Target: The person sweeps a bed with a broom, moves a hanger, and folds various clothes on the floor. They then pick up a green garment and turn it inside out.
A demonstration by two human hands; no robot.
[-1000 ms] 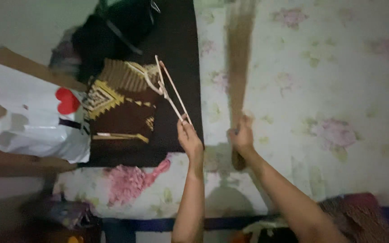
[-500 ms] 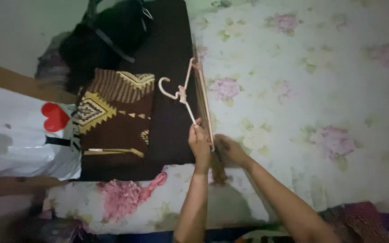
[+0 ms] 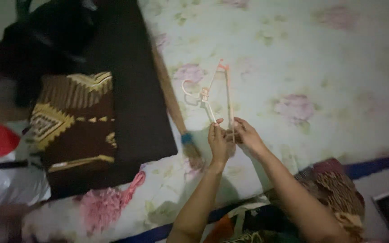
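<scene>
A pale pink plastic clothes hanger is held up over the floral bedsheet. My left hand pinches one lower end of it. My right hand grips the other lower end, right beside the left hand. A brown bundled broom with a blue band lies on the sheet just left of my hands, along the edge of a dark brown cloth. No hand touches the broom.
A brown and yellow patterned folded cloth lies on the dark cloth, with a black bag behind it. A white plastic bag with a red heart is at far left. A pink cloth and a patterned garment lie near the bed's front edge.
My right hand has let go of the broom, which now lies on the sheet, and has taken the hanger's end. The view has shifted rightward.
</scene>
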